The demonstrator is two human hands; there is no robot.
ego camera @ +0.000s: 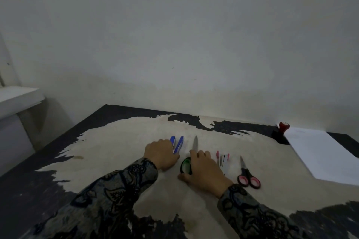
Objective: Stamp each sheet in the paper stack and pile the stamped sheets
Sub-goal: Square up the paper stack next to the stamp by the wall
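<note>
on a worn tabletop [120, 141], black at the edges and scraped pale across the middle, we see two hands in patterned sleeves at work among a row of desk tools. from the single head view, looking forward and down, our left hand [161, 154] lies knuckles up with its fingers curled over the near end of a blue stapler [177, 144]; whether it truly grips the stapler or only rests on it, we cannot tell. our right hand [202, 170] covers the green-and-black handles of a pair of scissors [195, 144], fingers bent over them and the thumb spread on the table beside; the grey blade points away toward the wall [174, 35]. whether that hand clasps the handles or merely lies on them is also unclear.

just to the right of this hand lies a small pink-and-white stapler [223, 158], and beyond it a second pair of scissors with pink-and-black handles [247, 175], closed, tip pointing away from us.

well apart, at the far right corner of the table, the stamp [281, 132] stands with its red knob on a black base, touching or just beside the far left corner of the paper stack [322, 153]. the white sheets lie flat along the right edge, running out of view. neither hand is near the stamp or the paper.

at the far left, off the table, a pale ledge [17, 99] juts from the wall.
</note>
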